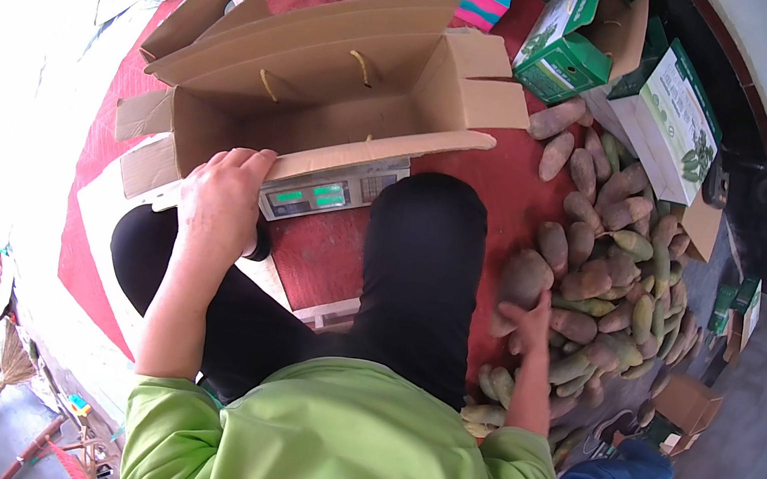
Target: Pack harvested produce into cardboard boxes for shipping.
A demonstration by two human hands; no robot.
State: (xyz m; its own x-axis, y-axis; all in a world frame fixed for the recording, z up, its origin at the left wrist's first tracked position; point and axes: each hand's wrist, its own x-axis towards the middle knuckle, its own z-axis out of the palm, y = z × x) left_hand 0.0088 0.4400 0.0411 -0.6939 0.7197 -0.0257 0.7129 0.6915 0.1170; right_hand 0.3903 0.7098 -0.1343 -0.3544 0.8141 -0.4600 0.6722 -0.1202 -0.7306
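While my left hand (223,198) clamps the empty brown cardboard box (329,78) at eleven o'clock, my right hand (527,319), fingers spread, touches the untouched heap of reddish-green oblong fruits (602,266) at three o'clock.

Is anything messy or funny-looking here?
Yes. The fruits lie in a loose heap on the floor instead of in a box. The big cardboard box sits on the scale, overhanging it on both sides.

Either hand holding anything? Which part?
Left hand grips the front flap edge of the open brown cardboard box. Right hand rests on a brownish oblong fruit; grip unclear.
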